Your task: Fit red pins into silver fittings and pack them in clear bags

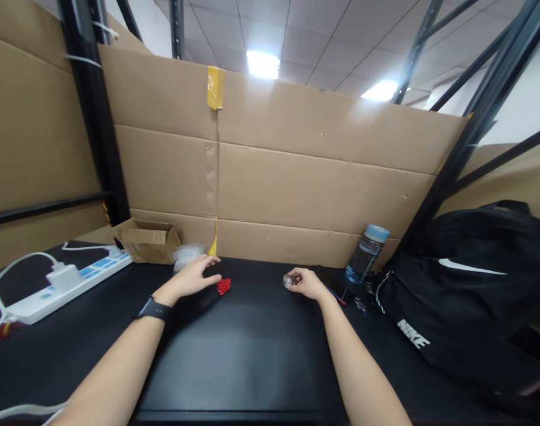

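Observation:
My left hand [196, 276] is open above the black table, thumb apart from the fingers, with a dark watch on the wrist. Just right of its thumb lies a small bunch of red pieces [224, 286], too small to name. Behind this hand sits some clear plastic packaging [188, 254], partly covered by it. Farther right, my right hand [306, 283] is closed, its fingertips on a small, round, clear object [288, 281] at table height. What kind of object that is, and whether anything is in it, I cannot make out.
A white power strip [43, 299] with a plug and an open cardboard box [148, 239] stand at left. On the right are a blue-lidded water bottle [367, 254], a red-tipped pen-like item [342, 301], keys [361, 306] and a black backpack [469, 296]. Cardboard walls [296, 189] enclose the table.

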`<action>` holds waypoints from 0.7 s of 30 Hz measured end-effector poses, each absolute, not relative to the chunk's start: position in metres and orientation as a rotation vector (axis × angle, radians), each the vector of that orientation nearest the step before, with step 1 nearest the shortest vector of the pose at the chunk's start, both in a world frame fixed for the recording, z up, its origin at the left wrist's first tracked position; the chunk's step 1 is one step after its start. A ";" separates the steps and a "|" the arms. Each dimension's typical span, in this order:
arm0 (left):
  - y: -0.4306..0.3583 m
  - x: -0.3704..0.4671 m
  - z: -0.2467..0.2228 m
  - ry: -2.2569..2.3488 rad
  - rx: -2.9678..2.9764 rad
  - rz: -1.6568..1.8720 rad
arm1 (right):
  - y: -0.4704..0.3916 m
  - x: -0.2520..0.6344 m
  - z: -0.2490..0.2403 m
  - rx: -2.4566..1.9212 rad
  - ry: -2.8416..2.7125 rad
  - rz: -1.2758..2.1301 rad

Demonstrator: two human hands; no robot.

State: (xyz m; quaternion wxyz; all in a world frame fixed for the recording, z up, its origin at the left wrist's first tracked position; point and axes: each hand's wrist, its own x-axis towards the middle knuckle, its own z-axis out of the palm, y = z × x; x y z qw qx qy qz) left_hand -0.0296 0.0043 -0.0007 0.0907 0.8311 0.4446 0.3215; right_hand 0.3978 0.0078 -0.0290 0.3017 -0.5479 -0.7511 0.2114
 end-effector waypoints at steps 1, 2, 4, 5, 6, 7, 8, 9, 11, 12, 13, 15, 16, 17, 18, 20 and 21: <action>0.004 -0.028 -0.004 1.280 2.479 0.912 | 0.008 0.397 -0.030 -1.461 -1.981 0.555; 0.004 -0.026 -0.006 1.244 2.488 0.875 | 0.008 0.397 -0.031 -1.465 -1.974 0.546; 0.003 -0.021 -0.011 1.195 2.500 0.829 | 0.008 0.395 -0.031 -1.461 -1.971 0.525; 0.002 -0.018 -0.013 1.187 2.502 0.824 | 0.008 0.394 -0.031 -1.456 -1.973 0.515; 0.002 -0.015 -0.015 1.187 2.505 0.827 | 0.007 0.393 -0.031 -1.448 -1.975 0.505; 0.002 -0.012 -0.016 1.192 2.511 0.840 | 0.007 0.393 -0.031 -1.439 -1.977 0.495; 0.002 -0.009 -0.018 1.199 2.521 0.858 | 0.006 0.392 -0.031 -1.432 -1.978 0.483; 0.002 -0.006 -0.019 1.202 2.535 0.878 | 0.006 0.391 -0.031 -1.426 -1.977 0.470; 0.000 0.001 -0.019 1.204 2.558 0.915 | 0.006 0.390 -0.032 -1.423 -1.970 0.449; -0.003 0.005 -0.018 1.201 2.563 0.930 | 0.006 0.390 -0.033 -1.422 -1.966 0.446; -0.006 0.011 -0.015 1.196 2.563 0.942 | 0.007 0.390 -0.034 -1.421 -1.962 0.449; -0.019 0.027 -0.003 1.170 2.549 0.990 | 0.009 0.390 -0.037 -1.417 -1.961 0.467; -0.029 0.037 0.006 1.120 2.542 1.019 | 0.010 0.391 -0.038 -1.418 -1.961 0.471; -0.042 0.049 0.016 1.038 2.516 1.051 | 0.012 0.391 -0.040 -1.422 -1.958 0.468; -0.057 0.062 0.026 0.914 2.461 1.066 | 0.013 0.392 -0.042 -1.422 -1.956 0.462; -0.097 0.086 0.042 0.615 2.290 1.031 | 0.016 0.393 -0.046 -1.406 -1.949 0.447; -0.121 0.096 0.046 0.481 2.247 1.000 | 0.017 0.394 -0.047 -1.398 -1.953 0.444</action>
